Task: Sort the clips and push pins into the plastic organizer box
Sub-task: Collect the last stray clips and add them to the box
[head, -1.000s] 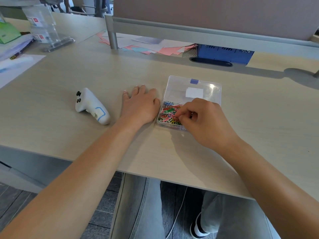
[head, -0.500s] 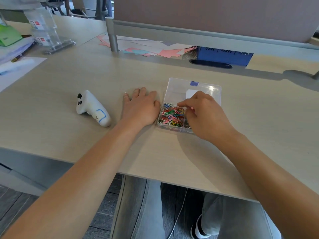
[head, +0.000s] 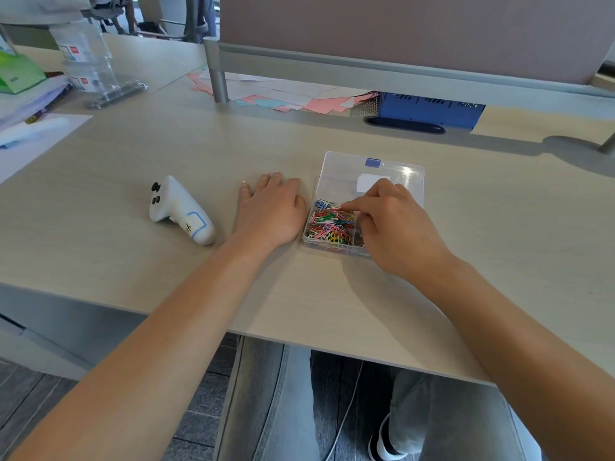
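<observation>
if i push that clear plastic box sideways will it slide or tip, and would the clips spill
The plastic organizer box looks low, flat and thin-walled, so it would probably slide on the smooth desk rather than tip. It seems light; the left hand resting flat beside it may be steadying it. The paper clips lie loose in an open compartment, so a jolt could scatter some.

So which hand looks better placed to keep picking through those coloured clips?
The right hand, I'd say: its fingertips are already in the organizer box, at the paper clips. The left hand lies flat on the desk beside the box.
</observation>
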{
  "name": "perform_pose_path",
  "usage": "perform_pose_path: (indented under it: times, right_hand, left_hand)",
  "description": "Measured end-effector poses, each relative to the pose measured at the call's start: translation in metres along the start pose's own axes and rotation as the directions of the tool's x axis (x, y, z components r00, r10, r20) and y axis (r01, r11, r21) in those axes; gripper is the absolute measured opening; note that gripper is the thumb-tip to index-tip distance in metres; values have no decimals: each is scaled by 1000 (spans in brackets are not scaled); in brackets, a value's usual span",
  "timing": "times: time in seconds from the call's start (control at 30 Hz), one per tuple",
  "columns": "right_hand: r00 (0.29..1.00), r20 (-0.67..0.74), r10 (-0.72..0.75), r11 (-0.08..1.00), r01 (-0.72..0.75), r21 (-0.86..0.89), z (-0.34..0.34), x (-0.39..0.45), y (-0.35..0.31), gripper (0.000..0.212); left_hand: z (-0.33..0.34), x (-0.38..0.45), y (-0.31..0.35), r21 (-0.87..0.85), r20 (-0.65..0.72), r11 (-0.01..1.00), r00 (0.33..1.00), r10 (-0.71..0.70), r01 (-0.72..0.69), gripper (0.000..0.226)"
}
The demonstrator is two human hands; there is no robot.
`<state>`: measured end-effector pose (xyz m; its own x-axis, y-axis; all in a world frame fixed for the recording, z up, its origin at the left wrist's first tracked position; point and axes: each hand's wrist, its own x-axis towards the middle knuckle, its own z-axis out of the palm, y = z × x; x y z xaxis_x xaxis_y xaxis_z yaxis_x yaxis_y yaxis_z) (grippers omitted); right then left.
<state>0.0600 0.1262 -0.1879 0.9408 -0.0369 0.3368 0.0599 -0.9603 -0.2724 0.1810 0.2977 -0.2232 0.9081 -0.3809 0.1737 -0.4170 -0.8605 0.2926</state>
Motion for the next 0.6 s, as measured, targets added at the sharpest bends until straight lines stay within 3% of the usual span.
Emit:
perform_pose_path:
  times: [0.13, 0.27, 0.43, 0.6]
  right_hand:
    - [996, -66, 56, 998, -55, 14, -6, -5, 6, 38]
    - [951, -168, 259, 966, -250, 70, -20, -22, 20, 42]
    - [886, 52, 460, 871, -462, 170, -32, -41, 39, 55]
    - [866, 129, 484, 795, -496, 349, -40, -53, 61, 27]
  left_hand:
    - [-4, -5, 6, -322, -191, 946, 981, -21, -42, 35]
    - [-3, -13, 24, -399, -253, 917, 960, -118, 7, 38]
    - [-1, -19, 44, -359, -203, 931, 967, -151, 70, 52]
    - [5, -21, 75, -359, -173, 933, 980, -97, 28, 54]
